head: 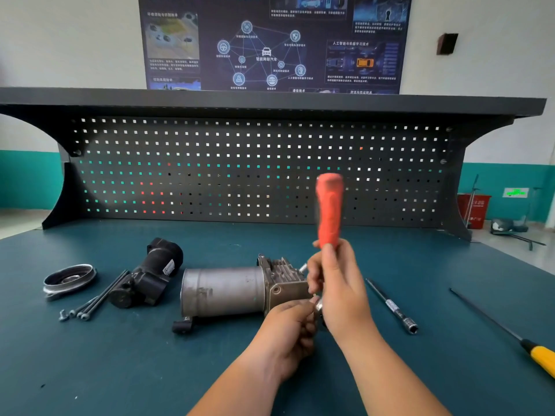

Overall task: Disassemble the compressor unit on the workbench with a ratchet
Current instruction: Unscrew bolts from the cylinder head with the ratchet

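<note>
With right hand (336,283) grips ratchet (329,208) by its red handle, upright at right end of compressor (228,291) lying mid-counter (150,370), and with left hand (288,331) pinches its metal lower end beside the housing.

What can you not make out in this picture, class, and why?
Head view only:
Ratchet head: hidden by left hand and right hand.
Compressor end being worked: covered by the hands.
Yellow screwdriver: handle cut off by the right edge.
Poster text: blurred, too small.
</note>
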### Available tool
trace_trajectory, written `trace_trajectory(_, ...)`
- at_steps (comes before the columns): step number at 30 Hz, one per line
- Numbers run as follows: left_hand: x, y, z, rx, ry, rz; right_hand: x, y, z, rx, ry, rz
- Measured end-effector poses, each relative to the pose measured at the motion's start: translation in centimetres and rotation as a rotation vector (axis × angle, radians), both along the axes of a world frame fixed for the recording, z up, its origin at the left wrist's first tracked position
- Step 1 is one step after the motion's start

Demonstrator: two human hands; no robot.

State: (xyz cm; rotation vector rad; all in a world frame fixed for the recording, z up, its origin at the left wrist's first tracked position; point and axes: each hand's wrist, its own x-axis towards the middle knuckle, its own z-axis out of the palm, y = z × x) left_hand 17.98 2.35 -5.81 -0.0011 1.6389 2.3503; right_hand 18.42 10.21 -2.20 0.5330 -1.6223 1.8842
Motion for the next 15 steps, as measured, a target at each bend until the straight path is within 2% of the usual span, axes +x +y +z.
trace_trajectory(2, -0.1, 0.0, -0.1, 0.016, 0.001, 0.009, -0.2, 0.4, 0.2, -0.226, -0.072, -0.005)
trace_trajectory(6, -0.2, 0.2, -0.1, 0.047, 0.005, 0.013, -1.1, 2.3, 0.1, -0.894, -0.354, 0.034)
trace_trajectory(8, 0.0, 0.4, 0.0, 0.036, 0.007, 0.001, -1.4, 3.2, -0.4, -1.105, -0.494, 0.009)
trace_trajectory(11, -0.1, 0.5, -0.1, 0.013, 0.011, -0.004, -1.7, 3.5, -0.6, -1.111, -0.567, -0.015)
trace_trajectory(15, -0.1, 0.4, -0.1, 0.018, 0.017, 0.012, -1.4, 2.5, 0.5, -0.827, -0.402, -0.041)
